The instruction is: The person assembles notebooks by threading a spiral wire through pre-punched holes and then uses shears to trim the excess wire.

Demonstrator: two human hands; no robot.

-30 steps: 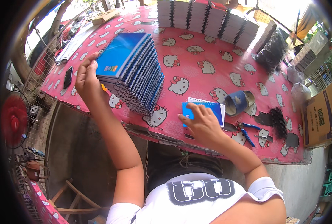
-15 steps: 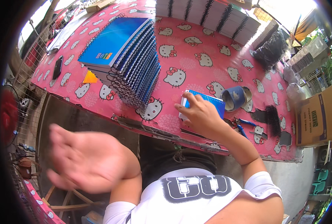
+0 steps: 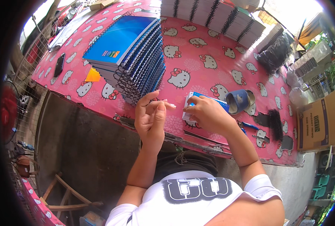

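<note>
A small notebook with a blue cover and white pages (image 3: 221, 102) lies near the table's front edge, partly hidden by my right hand (image 3: 209, 115). The fingers of that hand are bent and drawn together at the notebook's left edge. To its left, my left hand (image 3: 151, 118) hovers over the table edge, fingers apart, index finger pointing toward the notebook. A tiny pale spot shows at that fingertip; whether it is a nail or a scrap I cannot tell. Behind my left hand rises a tall stack of blue spiral notebooks (image 3: 131, 32).
Right of the small notebook are a blue tape roll (image 3: 238, 101), blue-handled pliers (image 3: 250, 125) and black wire spirals (image 3: 276, 124). A cardboard box (image 3: 321, 122) stands at the right edge. A phone (image 3: 60, 64) lies far left; thick spiral-bound blocks (image 3: 212, 17) line the back.
My left hand has come up from the lower left to the table edge, beside the small notebook. The right hand's spread fingers have drawn together at the notebook's edge.
</note>
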